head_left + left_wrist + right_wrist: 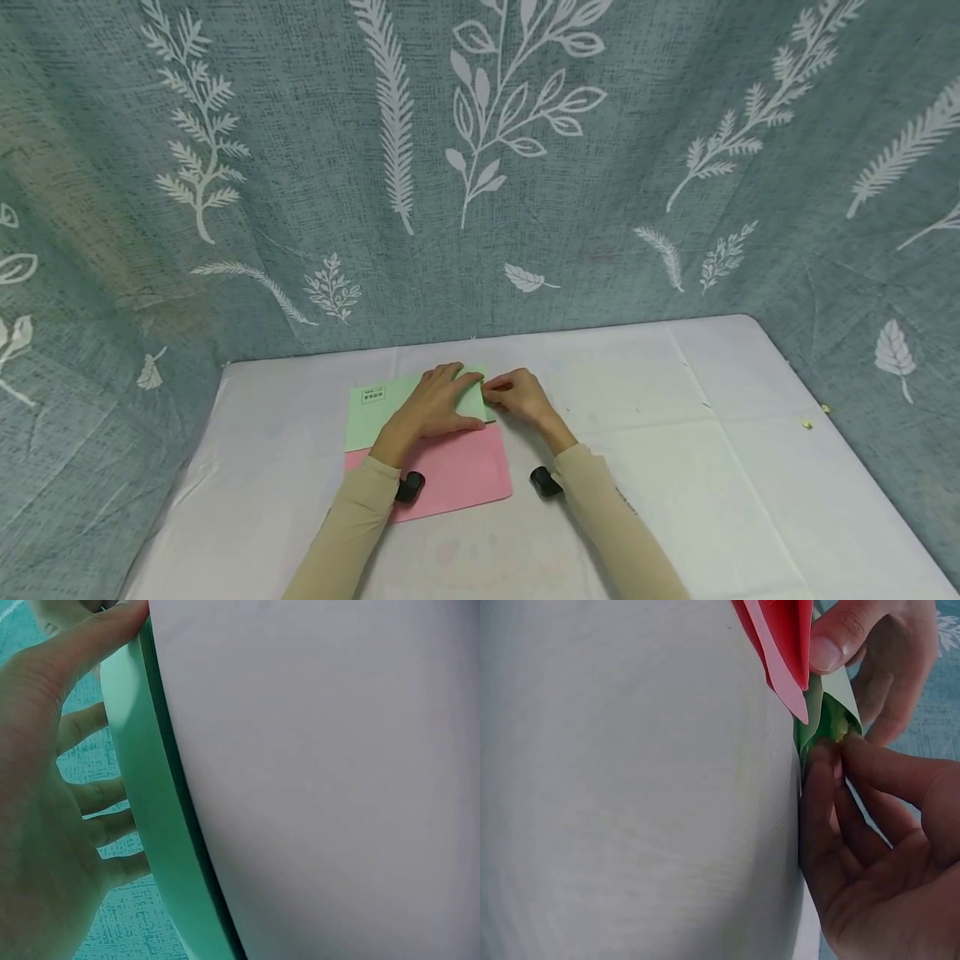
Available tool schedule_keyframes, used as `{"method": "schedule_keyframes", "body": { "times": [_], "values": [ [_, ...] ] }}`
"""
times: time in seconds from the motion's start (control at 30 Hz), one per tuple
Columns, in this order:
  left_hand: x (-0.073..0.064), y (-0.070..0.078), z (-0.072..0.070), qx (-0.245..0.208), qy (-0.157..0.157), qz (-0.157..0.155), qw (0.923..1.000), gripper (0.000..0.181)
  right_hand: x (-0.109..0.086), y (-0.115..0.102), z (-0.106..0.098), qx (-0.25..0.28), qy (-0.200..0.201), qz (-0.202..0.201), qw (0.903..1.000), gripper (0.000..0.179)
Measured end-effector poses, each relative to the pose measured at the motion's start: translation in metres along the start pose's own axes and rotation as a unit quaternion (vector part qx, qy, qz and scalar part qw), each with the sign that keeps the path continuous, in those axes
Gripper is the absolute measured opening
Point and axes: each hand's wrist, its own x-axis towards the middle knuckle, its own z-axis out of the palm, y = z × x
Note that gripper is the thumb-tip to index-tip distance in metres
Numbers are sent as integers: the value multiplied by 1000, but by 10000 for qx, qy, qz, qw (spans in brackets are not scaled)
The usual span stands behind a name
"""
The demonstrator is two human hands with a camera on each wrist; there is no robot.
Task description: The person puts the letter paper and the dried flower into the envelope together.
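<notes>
A green paper envelope [365, 425] with a small printed label lies partly over a pink envelope [468, 475]. My left hand [437, 405] rests spread on the green one, fingertips pressing its surface. In the right wrist view, the left thumb [840, 645] lies along the envelope, near its gaping right end. There my right hand [522, 395] pinches a small yellowish piece [841, 722] between thumb and forefinger. Most of that piece is hidden by the fingers and the green paper. The left wrist view shows the green surface [161, 795] below the left fingers.
A white cloth covers the table [637, 517]. Small yellow-green bits [807, 424] lie near its right edge. Behind the table hangs a patterned grey-green curtain [300, 167]. A black wrist camera [545, 482] is by the right sleeve, and another [409, 487] by the left.
</notes>
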Motion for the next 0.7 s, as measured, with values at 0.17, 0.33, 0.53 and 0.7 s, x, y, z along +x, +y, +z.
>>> {"method": "schedule_keyframes", "body": {
  "times": [0.17,0.33,0.53,0.7],
  "values": [
    [0,0,0,-24,-36,-31,10000,77,1,0,1,-62,-242,64,9997,19],
    [0,0,0,19,7,37,10000,76,4,4,-5,444,-516,138,9976,21],
    [0,-1,-1,-40,-54,34,10000,75,9,10,-18,1352,-1174,561,9822,25],
    [0,-1,0,-114,-122,-38,9999,75,10,11,-19,1420,-1227,592,9804,25]
  ]
}}
